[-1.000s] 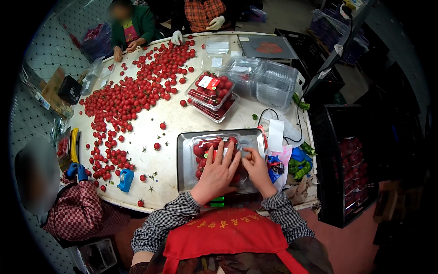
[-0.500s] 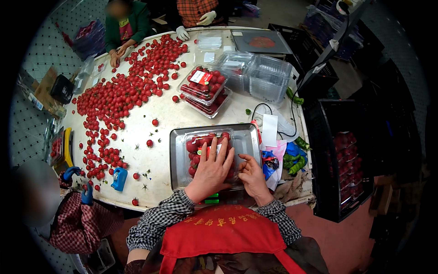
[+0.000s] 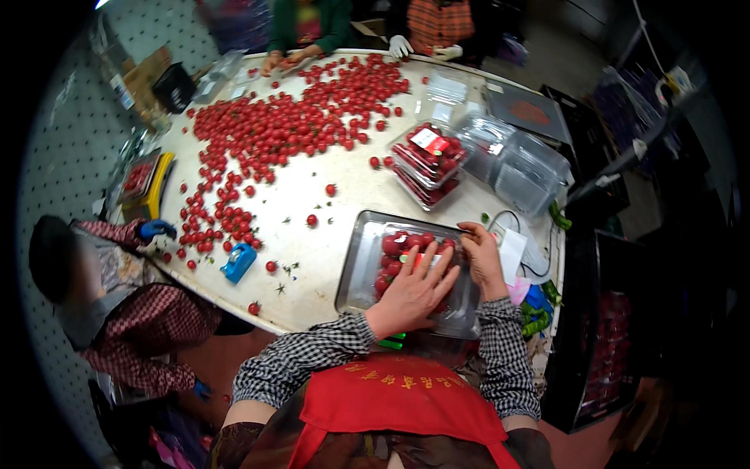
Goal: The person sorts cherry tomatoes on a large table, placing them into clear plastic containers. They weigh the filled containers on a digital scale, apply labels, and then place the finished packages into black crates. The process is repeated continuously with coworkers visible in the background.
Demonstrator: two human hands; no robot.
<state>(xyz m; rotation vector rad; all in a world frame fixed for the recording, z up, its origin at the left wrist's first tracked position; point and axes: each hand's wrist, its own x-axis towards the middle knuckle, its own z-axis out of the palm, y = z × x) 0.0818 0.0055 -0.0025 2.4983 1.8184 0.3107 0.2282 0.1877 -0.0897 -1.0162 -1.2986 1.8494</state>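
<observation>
A metal tray (image 3: 355,270) sits at the near edge of the white table (image 3: 328,234). On it lies a clear plastic box of small red tomatoes (image 3: 402,250) with a label on its lid. My left hand (image 3: 410,293) lies flat on the lid, fingers spread. My right hand (image 3: 480,258) presses the box's right side, fingers bent over its far corner.
Loose red tomatoes (image 3: 273,133) cover the table's far and left parts. Filled boxes (image 3: 428,160) and empty clear boxes (image 3: 519,164) are stacked at the far right. A blue tape dispenser (image 3: 238,262) lies left of the tray. Other people stand at the left (image 3: 117,305) and far edge (image 3: 305,31).
Both hands stay on the box in the tray; the left hand has slid slightly right over the lid. The view has shifted a little.
</observation>
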